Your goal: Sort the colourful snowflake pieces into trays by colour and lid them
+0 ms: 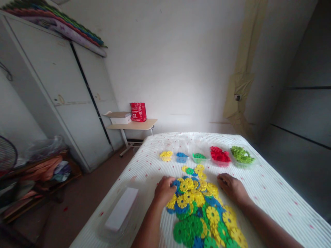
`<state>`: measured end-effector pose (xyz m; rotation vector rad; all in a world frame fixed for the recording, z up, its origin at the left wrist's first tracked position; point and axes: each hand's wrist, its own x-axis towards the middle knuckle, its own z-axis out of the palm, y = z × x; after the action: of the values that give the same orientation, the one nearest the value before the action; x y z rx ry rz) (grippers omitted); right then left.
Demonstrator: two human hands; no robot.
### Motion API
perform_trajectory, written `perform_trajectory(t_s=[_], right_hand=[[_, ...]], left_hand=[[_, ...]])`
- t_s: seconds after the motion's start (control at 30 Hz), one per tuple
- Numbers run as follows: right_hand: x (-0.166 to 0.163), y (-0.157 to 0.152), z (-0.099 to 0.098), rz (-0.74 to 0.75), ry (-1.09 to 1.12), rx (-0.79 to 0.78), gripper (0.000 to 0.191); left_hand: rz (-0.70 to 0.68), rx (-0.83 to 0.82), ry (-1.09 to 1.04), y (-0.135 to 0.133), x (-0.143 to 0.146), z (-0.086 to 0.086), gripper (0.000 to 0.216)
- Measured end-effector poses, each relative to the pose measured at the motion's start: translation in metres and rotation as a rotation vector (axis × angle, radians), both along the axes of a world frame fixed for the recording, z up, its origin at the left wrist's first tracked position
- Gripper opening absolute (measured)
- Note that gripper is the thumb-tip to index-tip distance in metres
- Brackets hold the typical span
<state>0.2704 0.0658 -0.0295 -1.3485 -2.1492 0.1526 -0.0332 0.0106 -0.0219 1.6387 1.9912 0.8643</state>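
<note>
A heap of flower-shaped plastic discs (188,197) in yellow, blue and green spreads over the table between my two hands. My left hand (164,189) rests at the heap's left edge beside some blue discs, its thumb and forefinger apart and nothing visibly held. To the right of the heap, my right hand (232,186) has its fingers curled together close to the tabletop; whatever they hold, if anything, is hidden. Beyond the heap stand clear tubs with yellow discs (166,155), blue discs (182,157), green discs (199,157), red pieces (219,155) and light green pieces (241,155).
A clear plastic container (103,229) with a white slip (122,208) lies at the table's left. The table wears a ribbed white cover (274,203). Behind stand a small desk (147,123) with a red bag (138,112) and a grey cabinet (59,79).
</note>
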Motion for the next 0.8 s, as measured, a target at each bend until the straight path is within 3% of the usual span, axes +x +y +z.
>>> perform_trajectory(t_s=[0.23, 0.5, 0.8], right_hand=[[0.000, 0.000, 0.001, -0.003, -0.010, -0.003, 0.033], [-0.001, 0.000, 0.000, -0.010, 0.021, -0.004, 0.032], [0.001, 0.002, -0.003, -0.003, 0.014, -0.013, 0.032]], left_hand=[[-0.062, 0.019, -0.029, -0.001, -0.006, -0.002, 0.031], [-0.057, -0.069, -0.162, 0.003, -0.011, -0.006, 0.023], [-0.075, -0.006, -0.493, 0.007, -0.013, -0.008, 0.025]])
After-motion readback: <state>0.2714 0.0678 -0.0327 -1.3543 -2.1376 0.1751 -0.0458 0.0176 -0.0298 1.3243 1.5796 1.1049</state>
